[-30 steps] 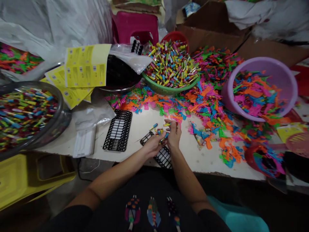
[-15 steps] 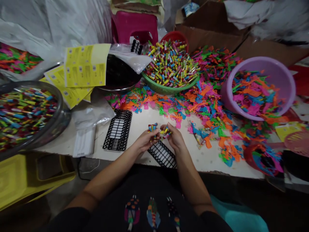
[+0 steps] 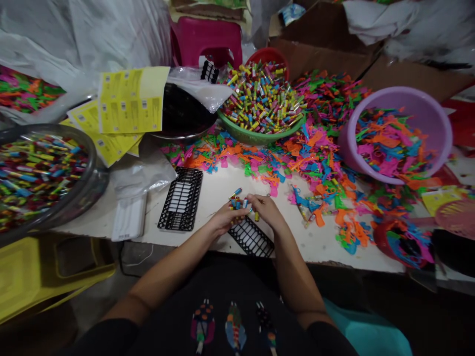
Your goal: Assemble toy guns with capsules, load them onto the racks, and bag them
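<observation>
L hand (image 3: 224,217) is clamping a bunch of small tubes (image 3: 237,203), fingers closed round them, over front-mid of table (image 3: 297,242). R hand (image 3: 267,210) is meeting the bunch from the other side; fingertips are bunching together there, can't tell if they're gripping one. Near black tray (image 3: 254,240) is lying askew right under both hands, its far end partly hidden by them. 2nd black tray (image 3: 181,200) is lying flat to L, w/ white box (image 3: 129,220) beside it.

Toy guns (image 3: 319,143) are crowding table's far side + R side, stopping short of the hands. Green basin (image 3: 260,138) full of tubes is standing behind, purple bucket (image 3: 349,143) w/ more guns far R, small red bowl (image 3: 382,244) nearer. Grey tub (image 3: 97,158) of tubes is taking up far L; yellow sheets (image 3: 129,101) are leaning next to it.

Table's white, top is scuffed, front edge rough. Rm's dim: pink stool (image 3: 210,37), cardboard box (image 3: 322,54) + white sacks (image 3: 122,34) are filling the back; yellow stool (image 3: 18,277) is standing front L.
</observation>
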`<state>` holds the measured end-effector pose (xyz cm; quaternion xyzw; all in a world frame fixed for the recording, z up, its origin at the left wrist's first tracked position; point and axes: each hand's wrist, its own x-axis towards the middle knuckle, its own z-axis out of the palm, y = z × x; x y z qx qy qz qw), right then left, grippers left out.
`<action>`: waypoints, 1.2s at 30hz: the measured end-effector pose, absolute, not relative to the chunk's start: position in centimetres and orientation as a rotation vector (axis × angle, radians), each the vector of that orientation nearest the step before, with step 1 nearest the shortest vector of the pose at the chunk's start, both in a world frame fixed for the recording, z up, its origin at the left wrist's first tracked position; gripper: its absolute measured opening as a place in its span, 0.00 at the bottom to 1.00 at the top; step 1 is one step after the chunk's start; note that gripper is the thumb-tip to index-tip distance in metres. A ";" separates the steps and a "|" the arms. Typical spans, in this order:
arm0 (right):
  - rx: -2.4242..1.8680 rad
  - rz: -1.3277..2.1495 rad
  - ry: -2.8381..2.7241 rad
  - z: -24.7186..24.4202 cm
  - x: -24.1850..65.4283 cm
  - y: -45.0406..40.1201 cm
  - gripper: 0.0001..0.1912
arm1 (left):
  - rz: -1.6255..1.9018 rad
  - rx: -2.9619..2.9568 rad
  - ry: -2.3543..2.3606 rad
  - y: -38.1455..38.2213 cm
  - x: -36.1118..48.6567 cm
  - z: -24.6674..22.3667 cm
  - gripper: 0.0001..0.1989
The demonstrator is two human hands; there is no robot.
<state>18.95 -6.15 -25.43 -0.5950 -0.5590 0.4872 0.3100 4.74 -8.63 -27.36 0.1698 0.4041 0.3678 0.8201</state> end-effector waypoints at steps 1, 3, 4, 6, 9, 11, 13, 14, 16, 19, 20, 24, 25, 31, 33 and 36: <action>-1.584 1.199 -1.416 -25.4 19.1 -6.1 0.22 | 0.768 0.340 0.854 -8.7 4.6 -27.3 0.13; -1.555 0.999 -1.254 -25.4 19.0 -6.1 0.23 | 0.722 0.264 0.811 -8.7 4.5 -27.3 0.11; -1.520 0.906 -1.199 -25.4 18.6 -6.3 0.24 | 0.698 0.218 0.775 -8.8 4.5 -27.3 0.10; -1.427 0.771 -1.272 -25.7 17.8 -6.9 0.24 | 0.693 0.137 0.716 -9.2 4.7 -27.5 0.08; -1.221 0.643 -1.778 -26.7 16.6 -8.2 0.25 | 0.759 0.072 0.733 -9.9 4.9 -28.0 0.07; -1.066 0.597 -2.091 -27.3 16.2 -9.1 0.33 | 0.795 0.064 0.752 -10.4 4.6 -28.4 0.09; -0.930 0.643 -2.233 -27.7 16.1 -9.9 0.40 | 0.800 0.073 0.769 -11.0 4.0 -28.8 0.11; -0.868 0.695 -2.255 -27.8 16.1 -10.1 0.40 | 0.791 0.081 0.793 -11.2 3.7 -28.9 0.12; -0.843 0.800 -2.194 -27.8 16.3 -10.4 0.35 | 0.762 0.095 0.857 -11.4 2.9 -28.9 0.13; -1.197 0.762 -1.819 -28.0 17.2 -9.7 0.23 | 0.744 0.095 0.928 -11.1 2.0 -28.4 0.10; -1.378 0.699 -1.680 -28.2 17.7 -9.2 0.21 | 0.758 0.085 0.944 -11.0 1.8 -28.2 0.08; -1.963 0.536 -1.642 -29.4 19.6 -7.7 0.17 | 0.810 0.083 0.961 -10.3 1.3 -27.6 0.06; -2.022 0.523 -1.718 -29.8 19.9 -7.6 0.16 | 0.814 0.101 0.959 -10.2 1.3 -27.6 0.07; -1.825 0.565 -1.873 -30.7 20.7 -7.5 0.06 | 0.855 0.182 0.965 -9.4 2.1 -28.0 0.06; -1.630 0.631 -1.892 -29.8 21.2 -7.4 0.05 | 0.906 0.231 0.980 -8.8 1.9 -28.0 0.08; -1.345 0.762 -2.021 -27.1 21.9 -7.7 0.05 | 0.923 0.326 1.022 -8.1 1.1 -27.6 0.12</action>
